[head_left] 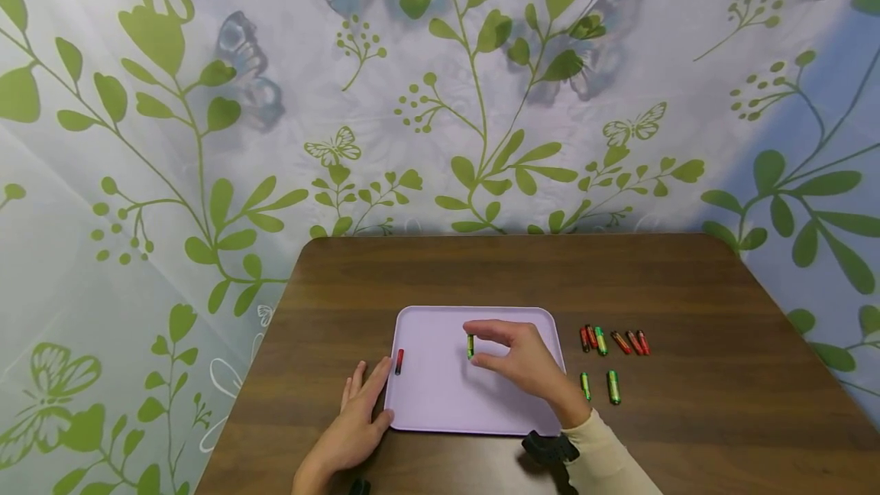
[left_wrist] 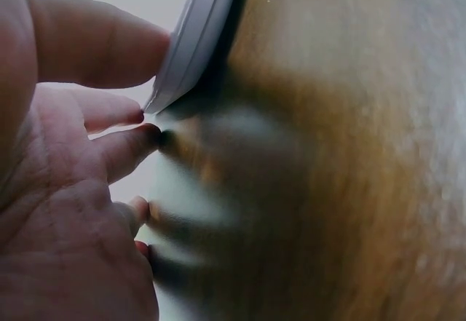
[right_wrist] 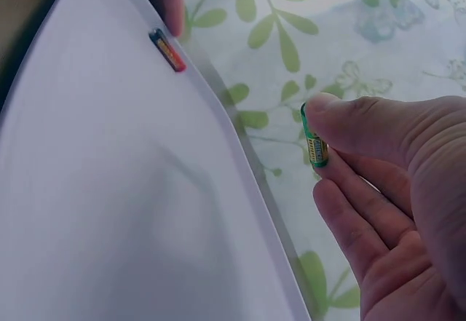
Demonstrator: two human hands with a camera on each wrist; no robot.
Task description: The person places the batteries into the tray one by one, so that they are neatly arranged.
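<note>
In the head view a lilac tray point(head_left: 440, 403) lies on the brown table. My right hand point(head_left: 525, 357) holds a green battery point(head_left: 470, 346) by its ends between thumb and finger, above the tray; the right wrist view shows the same green battery point(right_wrist: 316, 143) in the right hand point(right_wrist: 393, 190). A red and black battery point(head_left: 399, 361) lies near the tray's left edge, and that red battery point(right_wrist: 168, 50) also shows in the right wrist view. My left hand point(head_left: 354, 422) touches the tray's left edge with fingers extended; in the left wrist view its thumb is against the rim point(left_wrist: 196, 37).
Right of the tray, several red batteries point(head_left: 620, 341) and a green battery point(head_left: 601, 341) lie in a row, with two more green ones point(head_left: 613, 387) nearer the front. A patterned cloth point(head_left: 412, 136) hangs behind the table point(head_left: 440, 270).
</note>
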